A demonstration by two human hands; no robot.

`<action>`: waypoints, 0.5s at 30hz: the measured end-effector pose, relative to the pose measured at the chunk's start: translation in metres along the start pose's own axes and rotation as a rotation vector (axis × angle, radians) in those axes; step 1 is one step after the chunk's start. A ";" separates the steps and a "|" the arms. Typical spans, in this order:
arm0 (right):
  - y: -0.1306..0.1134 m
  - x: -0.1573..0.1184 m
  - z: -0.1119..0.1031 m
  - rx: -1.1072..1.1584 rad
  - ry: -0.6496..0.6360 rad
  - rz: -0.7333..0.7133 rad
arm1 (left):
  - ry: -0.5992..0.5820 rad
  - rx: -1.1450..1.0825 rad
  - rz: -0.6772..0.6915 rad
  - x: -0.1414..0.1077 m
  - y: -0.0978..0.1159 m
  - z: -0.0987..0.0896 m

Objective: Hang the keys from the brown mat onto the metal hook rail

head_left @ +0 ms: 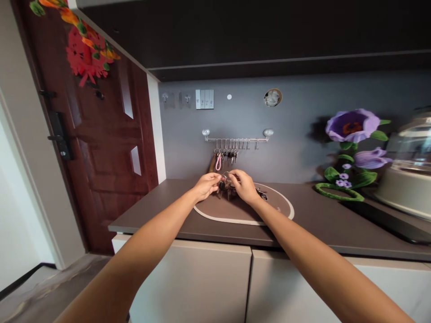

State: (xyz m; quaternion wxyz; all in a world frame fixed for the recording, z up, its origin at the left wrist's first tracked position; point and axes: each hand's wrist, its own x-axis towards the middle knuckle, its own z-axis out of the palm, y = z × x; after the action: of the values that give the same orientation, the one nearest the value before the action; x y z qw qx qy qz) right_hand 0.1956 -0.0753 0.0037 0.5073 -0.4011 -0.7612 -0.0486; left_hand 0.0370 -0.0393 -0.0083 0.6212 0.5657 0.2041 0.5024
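our forearms [151, 229] extend over the bench [316, 220]; our left hand [208, 186] and right hand [244, 185] are pinched narrow on a metal key ring [226, 175] midway between them, its keys [222, 185] hanging downward over the oval mat [218, 212], below the hook rail [235, 140].

On the bench [313, 224] lies a mat [232, 214]; above it, a bunch of keys [222, 185] sits between the left fingers [215, 178] and right fingers [235, 176]. Behind, a hook rail [237, 140] (other keys [232, 155] hanging along its left part) crosses the wall [296, 134].
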 end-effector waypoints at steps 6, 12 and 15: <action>0.003 0.001 0.006 0.412 -0.048 0.214 | -0.047 0.050 -0.025 -0.002 -0.002 0.001; 0.001 0.003 0.003 0.777 -0.051 0.417 | -0.035 0.056 -0.037 -0.002 -0.001 0.002; 0.001 0.004 0.000 0.675 -0.014 0.385 | -0.028 0.076 -0.046 -0.003 -0.003 0.002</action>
State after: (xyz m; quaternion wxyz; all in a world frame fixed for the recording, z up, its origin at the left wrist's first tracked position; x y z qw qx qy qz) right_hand 0.1955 -0.0721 0.0066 0.6053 -0.3475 -0.6486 0.3037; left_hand 0.0384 -0.0429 -0.0111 0.6134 0.5911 0.2274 0.4718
